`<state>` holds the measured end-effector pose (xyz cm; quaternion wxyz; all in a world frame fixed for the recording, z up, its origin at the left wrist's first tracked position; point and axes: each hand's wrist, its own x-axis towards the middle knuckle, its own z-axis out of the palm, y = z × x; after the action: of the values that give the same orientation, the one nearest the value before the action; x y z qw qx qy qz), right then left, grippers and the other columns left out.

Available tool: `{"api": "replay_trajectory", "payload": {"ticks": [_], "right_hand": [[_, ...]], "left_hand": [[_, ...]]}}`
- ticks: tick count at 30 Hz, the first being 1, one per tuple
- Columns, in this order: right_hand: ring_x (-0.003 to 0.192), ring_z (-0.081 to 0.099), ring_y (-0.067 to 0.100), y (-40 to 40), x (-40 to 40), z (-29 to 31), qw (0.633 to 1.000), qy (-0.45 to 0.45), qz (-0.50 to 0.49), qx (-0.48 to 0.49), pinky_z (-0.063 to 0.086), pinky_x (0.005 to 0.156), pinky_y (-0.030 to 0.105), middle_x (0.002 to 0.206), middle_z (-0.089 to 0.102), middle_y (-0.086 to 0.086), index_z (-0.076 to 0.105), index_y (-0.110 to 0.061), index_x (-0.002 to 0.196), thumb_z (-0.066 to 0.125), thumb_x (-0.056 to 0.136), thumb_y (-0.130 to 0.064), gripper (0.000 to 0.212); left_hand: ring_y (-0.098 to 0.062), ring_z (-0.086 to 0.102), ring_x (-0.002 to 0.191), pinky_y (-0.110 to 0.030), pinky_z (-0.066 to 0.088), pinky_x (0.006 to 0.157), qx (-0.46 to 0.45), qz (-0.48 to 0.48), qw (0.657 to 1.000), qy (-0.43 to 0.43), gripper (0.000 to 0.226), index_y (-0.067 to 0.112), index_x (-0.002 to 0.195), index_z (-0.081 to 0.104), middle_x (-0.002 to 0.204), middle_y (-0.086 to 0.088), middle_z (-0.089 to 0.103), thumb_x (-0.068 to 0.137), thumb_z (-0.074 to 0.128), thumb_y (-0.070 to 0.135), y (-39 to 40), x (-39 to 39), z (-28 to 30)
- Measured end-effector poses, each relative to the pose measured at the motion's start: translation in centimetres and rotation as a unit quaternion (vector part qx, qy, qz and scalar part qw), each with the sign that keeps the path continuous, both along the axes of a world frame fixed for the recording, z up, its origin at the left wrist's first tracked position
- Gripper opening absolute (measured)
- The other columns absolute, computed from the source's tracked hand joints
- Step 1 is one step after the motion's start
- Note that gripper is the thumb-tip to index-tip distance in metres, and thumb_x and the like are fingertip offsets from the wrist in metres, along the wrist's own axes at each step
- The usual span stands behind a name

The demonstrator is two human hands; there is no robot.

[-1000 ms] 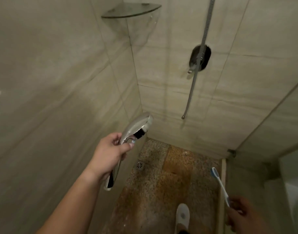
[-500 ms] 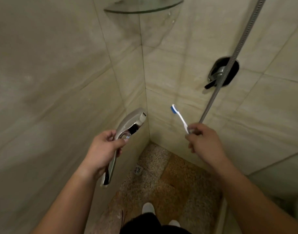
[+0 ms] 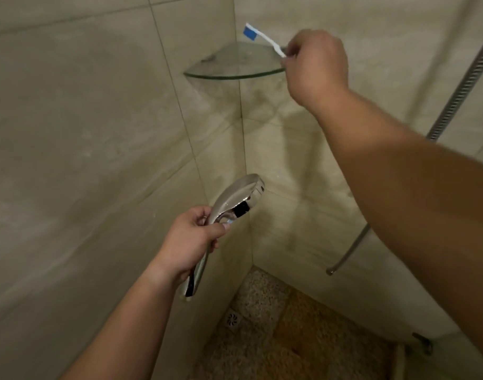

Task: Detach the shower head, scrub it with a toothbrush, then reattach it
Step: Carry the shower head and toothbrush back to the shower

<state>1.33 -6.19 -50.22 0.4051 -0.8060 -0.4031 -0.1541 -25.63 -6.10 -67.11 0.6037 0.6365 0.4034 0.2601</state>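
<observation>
The chrome shower head (image 3: 239, 197) is off its hose and held by its handle in my left hand (image 3: 192, 239), low in the corner of the shower, its rounded back facing me. A white toothbrush with blue bristles (image 3: 262, 38) is pinched in my right hand (image 3: 315, 64), raised just above the glass corner shelf (image 3: 229, 74), bristle end pointing left. The ribbed metal hose (image 3: 462, 89) hangs loose down the right wall, partly hidden behind my right forearm, with its free end (image 3: 330, 270) dangling near the floor.
Beige tiled walls close in on the left and behind. The pebbled floor (image 3: 289, 338) has a small round drain (image 3: 233, 319) near the corner. A low sill runs along the lower right.
My right hand has risen with the toothbrush from waist height up to the glass shelf. My view has tilted up and left. My left hand keeps the shower head in much the same place.
</observation>
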Motion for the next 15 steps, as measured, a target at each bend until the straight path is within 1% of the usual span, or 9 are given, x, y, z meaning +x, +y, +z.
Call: {"api": "replay_trajectory", "payload": {"ticks": [2,4,7,10,11,12,13,14,15], "right_hand": [[0.094,0.063,0.030,2.6,0.8,1.2,0.998,-0.025,-0.028,-0.040,0.042,0.068,0.029,0.105,0.069,0.008,0.071,-0.019,0.106,0.057,0.088,-0.016,0.024],[0.090,0.063,0.031,4.3,1.2,1.4,0.997,-0.034,-0.041,-0.061,0.040,0.067,0.030,0.105,0.068,0.011,0.072,-0.016,0.108,0.056,0.088,-0.011,0.026],[0.083,0.058,0.029,5.9,1.0,1.0,0.993,-0.052,-0.052,-0.093,0.038,0.065,0.030,0.105,0.067,0.012,0.070,-0.012,0.107,0.056,0.091,-0.009,0.022],[0.095,0.062,0.031,7.0,0.9,1.0,0.989,-0.068,-0.051,-0.120,0.039,0.069,0.032,0.107,0.066,0.014,0.066,-0.005,0.104,0.055,0.092,-0.004,0.017],[0.095,0.062,0.030,7.4,0.8,1.1,0.988,-0.069,-0.052,-0.126,0.040,0.069,0.032,0.101,0.065,0.013,0.065,-0.005,0.097,0.055,0.092,-0.004,0.012],[0.090,0.061,0.028,7.7,0.8,1.2,0.987,-0.066,-0.055,-0.133,0.040,0.068,0.031,0.089,0.061,0.010,0.061,-0.006,0.086,0.055,0.091,-0.005,0.008],[0.083,0.057,0.025,7.9,0.7,1.3,0.987,-0.061,-0.063,-0.135,0.039,0.067,0.031,0.077,0.053,0.005,0.055,-0.009,0.076,0.055,0.090,-0.005,0.014],[0.079,0.053,0.023,8.2,0.5,1.3,0.987,-0.056,-0.064,-0.137,0.039,0.066,0.030,0.070,0.045,0.003,0.050,-0.011,0.072,0.056,0.089,-0.005,0.019],[0.078,0.051,0.022,8.4,0.5,1.3,0.987,-0.053,-0.062,-0.138,0.039,0.066,0.030,0.069,0.043,0.002,0.048,-0.012,0.072,0.057,0.089,-0.005,0.020]], "left_hand": [[-0.011,0.050,0.052,-0.021,0.043,0.050,-0.002,-0.003,1.000,0.002,0.013,0.008,0.090,0.067,0.061,0.007,0.060,0.090,0.070,-0.004,0.5,0.2,-0.1],[-0.011,0.050,0.053,-0.021,0.044,0.049,-0.004,0.002,1.000,0.006,0.014,0.008,0.089,0.066,0.060,0.009,0.059,0.089,0.071,-0.004,1.0,0.1,-0.2],[-0.013,0.049,0.052,-0.020,0.043,0.046,-0.006,0.010,1.000,0.010,0.014,0.007,0.087,0.063,0.065,0.001,0.055,0.089,0.072,-0.004,1.5,-0.2,-0.3],[-0.015,0.048,0.055,-0.020,0.044,0.047,-0.002,0.014,1.000,0.014,0.011,0.000,0.094,0.064,0.074,-0.009,0.053,0.089,0.072,-0.005,1.9,-0.4,-0.4],[-0.015,0.047,0.055,-0.020,0.043,0.047,-0.001,0.014,1.000,0.016,0.010,-0.002,0.094,0.063,0.074,-0.010,0.052,0.089,0.072,-0.005,2.0,-0.5,-0.5],[-0.016,0.047,0.056,-0.020,0.043,0.047,-0.001,0.014,1.000,0.018,0.011,-0.006,0.094,0.063,0.075,-0.011,0.052,0.089,0.072,-0.006,2.2,-0.6,-0.5],[-0.017,0.046,0.057,-0.021,0.043,0.047,-0.001,0.016,1.000,0.021,0.013,-0.009,0.096,0.062,0.076,-0.013,0.051,0.089,0.072,-0.006,2.3,-0.8,-0.6],[-0.018,0.046,0.056,-0.022,0.042,0.048,0.000,0.017,1.000,0.023,0.015,-0.011,0.099,0.061,0.077,-0.014,0.051,0.089,0.072,-0.005,2.5,-0.9,-0.7],[-0.018,0.047,0.056,-0.024,0.042,0.049,0.000,0.018,1.000,0.026,0.016,-0.011,0.100,0.062,0.078,-0.014,0.051,0.089,0.072,-0.005,2.7,-1.1,-0.8]]}}
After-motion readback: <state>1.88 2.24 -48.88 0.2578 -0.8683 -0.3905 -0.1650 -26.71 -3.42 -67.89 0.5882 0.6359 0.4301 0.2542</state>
